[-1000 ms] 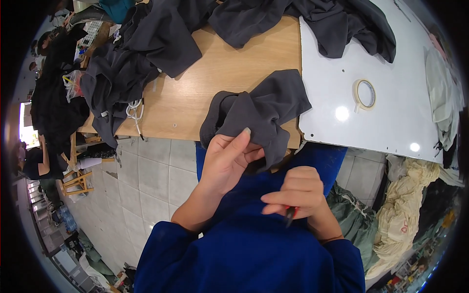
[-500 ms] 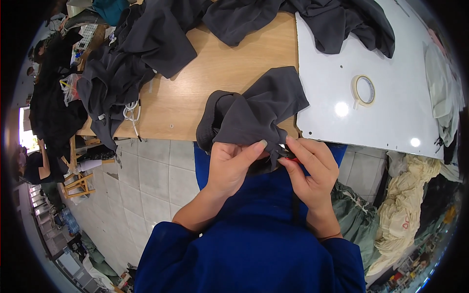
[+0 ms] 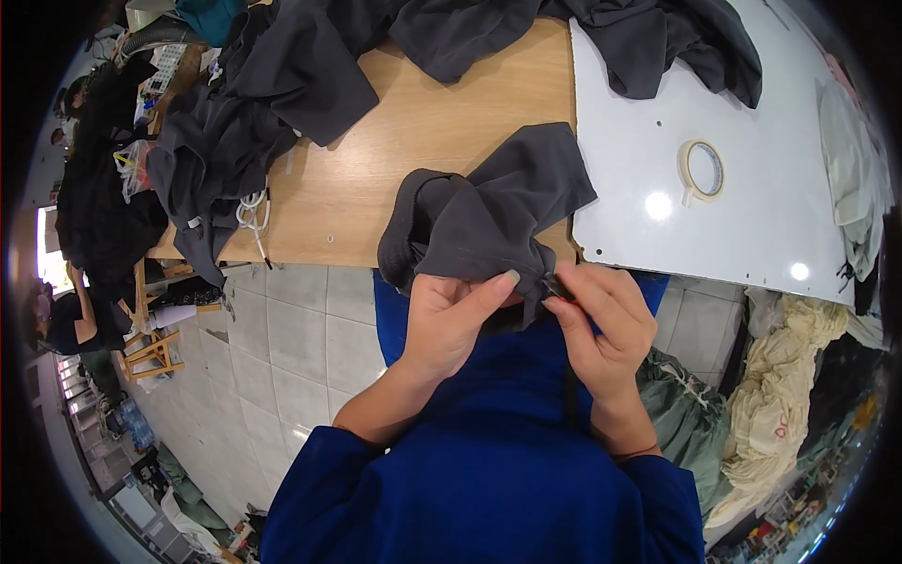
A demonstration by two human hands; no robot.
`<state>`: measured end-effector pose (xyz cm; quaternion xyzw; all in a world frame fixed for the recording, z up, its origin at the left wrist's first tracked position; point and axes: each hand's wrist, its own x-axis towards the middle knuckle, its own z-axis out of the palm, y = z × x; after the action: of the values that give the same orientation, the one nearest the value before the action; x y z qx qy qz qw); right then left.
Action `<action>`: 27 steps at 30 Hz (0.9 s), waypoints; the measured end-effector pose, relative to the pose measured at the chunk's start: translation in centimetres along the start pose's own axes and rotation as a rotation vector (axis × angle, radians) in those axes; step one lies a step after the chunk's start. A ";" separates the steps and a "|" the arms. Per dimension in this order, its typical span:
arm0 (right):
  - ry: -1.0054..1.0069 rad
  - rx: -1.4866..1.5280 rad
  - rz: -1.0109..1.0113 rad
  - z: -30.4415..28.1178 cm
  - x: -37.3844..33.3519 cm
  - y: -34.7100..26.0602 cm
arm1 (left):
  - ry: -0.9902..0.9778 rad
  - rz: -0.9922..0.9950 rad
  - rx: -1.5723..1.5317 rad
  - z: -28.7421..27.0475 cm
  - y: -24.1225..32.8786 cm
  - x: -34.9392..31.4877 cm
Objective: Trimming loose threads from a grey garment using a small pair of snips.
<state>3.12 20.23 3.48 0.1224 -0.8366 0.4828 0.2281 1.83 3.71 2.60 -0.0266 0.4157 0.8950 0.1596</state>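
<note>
Garment of dark-grey cloth (image 3: 498,211) overhangs the front edge of the tan wooden bench (image 3: 324,202). Left hand (image 3: 446,320) pinches the garment's near side; right hand (image 3: 609,324) grasps a small, mostly hidden dark tool (image 3: 560,289) there.

The garment piece (image 3: 503,221) was plain dark grey, as was the heaped cloth (image 3: 310,70). The wooden tabletop (image 3: 442,122) was light brown with faint grain, the neighbouring board (image 3: 620,188) white, the tape roll (image 3: 685,171) cream. The shirt (image 3: 489,470) was solid deep blue; pale grey floor tiles (image 3: 301,324) showed a darker grid. One sack (image 3: 763,414) was creamy yellow with red marks, another (image 3: 686,423) grey-green.
</note>
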 end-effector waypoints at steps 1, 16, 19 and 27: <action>0.000 0.000 0.000 0.0 -0.1 -0.2 | 0.003 0.008 0.031 -0.1 0.0 0.0; -0.296 0.708 0.420 -0.8 -0.1 1.5 | -0.222 0.648 1.359 2.4 6.3 1.2; -0.320 0.945 0.619 -0.9 0.6 1.2 | -0.427 0.265 1.261 0.2 4.5 2.6; 0.097 0.435 0.539 0.5 0.2 2.1 | -0.080 -0.174 0.296 -2.2 1.8 1.9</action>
<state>1.89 20.85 1.78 -0.0804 -0.7044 0.6980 0.1003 -0.71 1.44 2.18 -0.0032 0.5322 0.8073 0.2548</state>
